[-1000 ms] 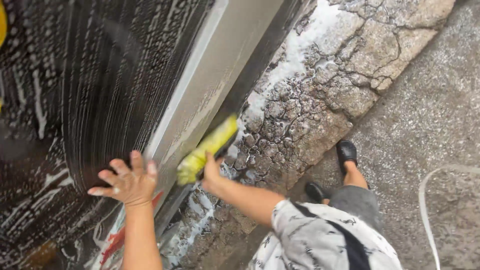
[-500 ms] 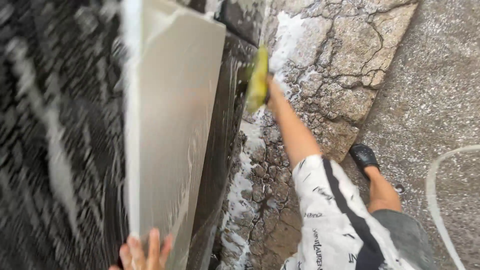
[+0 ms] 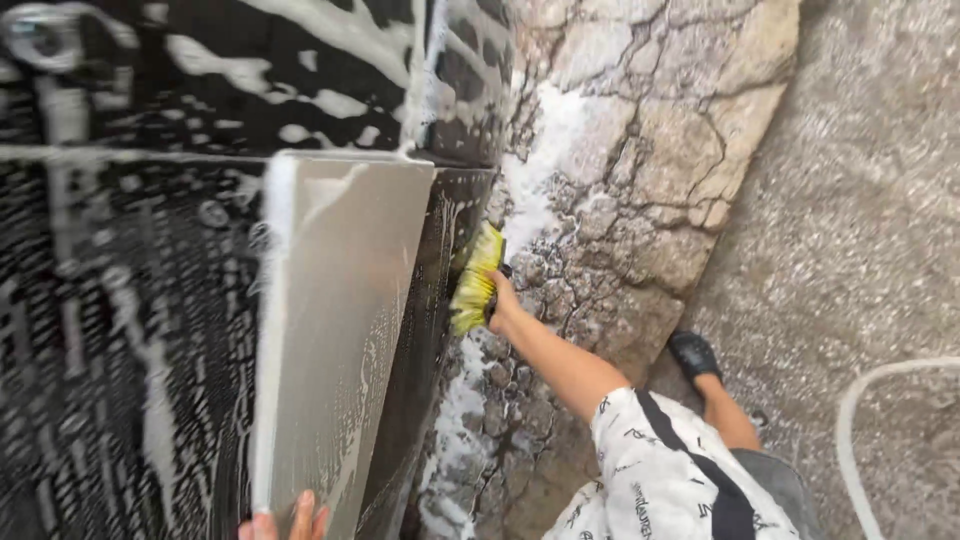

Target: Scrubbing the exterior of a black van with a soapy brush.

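Soapy black panel [image 3: 120, 330], cracked stone ground [image 3: 640, 170]

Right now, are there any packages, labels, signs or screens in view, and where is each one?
None can be seen: only a soapy black surface, a grey panel, a yellow brush in the right hand, cracked stone and a white hose.

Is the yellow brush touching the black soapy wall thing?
Touching. In the head view, the yellow brush, held in the right hand, has its bristles pressed flat against the black soapy surface, with no gap visible.
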